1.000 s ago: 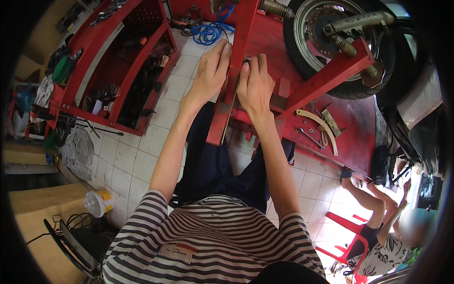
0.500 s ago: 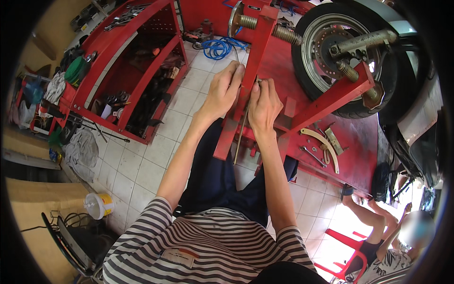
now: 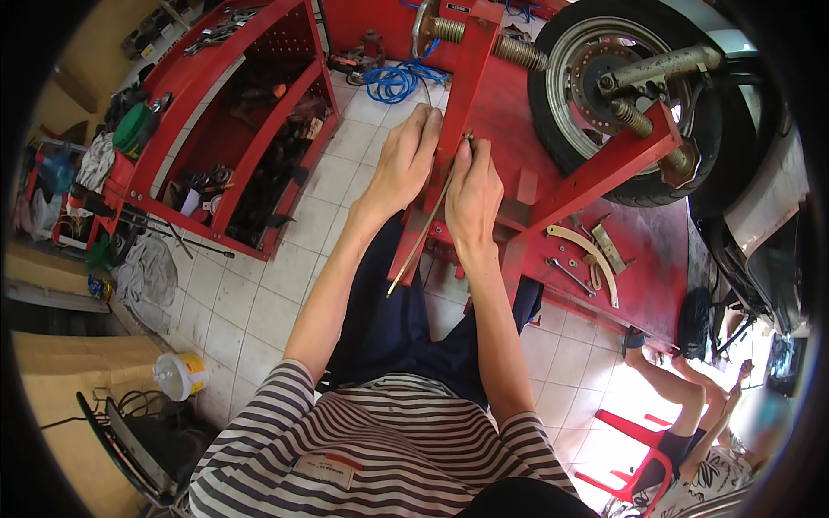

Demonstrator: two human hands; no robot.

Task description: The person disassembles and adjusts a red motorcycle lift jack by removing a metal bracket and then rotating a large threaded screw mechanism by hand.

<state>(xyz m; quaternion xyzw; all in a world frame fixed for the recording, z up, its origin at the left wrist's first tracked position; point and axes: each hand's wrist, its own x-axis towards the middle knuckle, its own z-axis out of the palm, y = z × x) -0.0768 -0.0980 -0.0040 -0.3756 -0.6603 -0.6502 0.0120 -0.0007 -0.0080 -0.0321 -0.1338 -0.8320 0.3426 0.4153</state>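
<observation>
The thin rod has swung its tail leftward below my right hand, whose fingers pinch it near its top, probably to steer it, while my left hand curls, its hold hidden from my remote view.

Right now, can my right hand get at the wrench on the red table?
Probably yes: nothing seems to cover the wrench or block its near side, though the right hand appears to hold a thin rod.

own hands: 2 | thin rod: 1 | wheel: 1 | bucket: 1
</observation>
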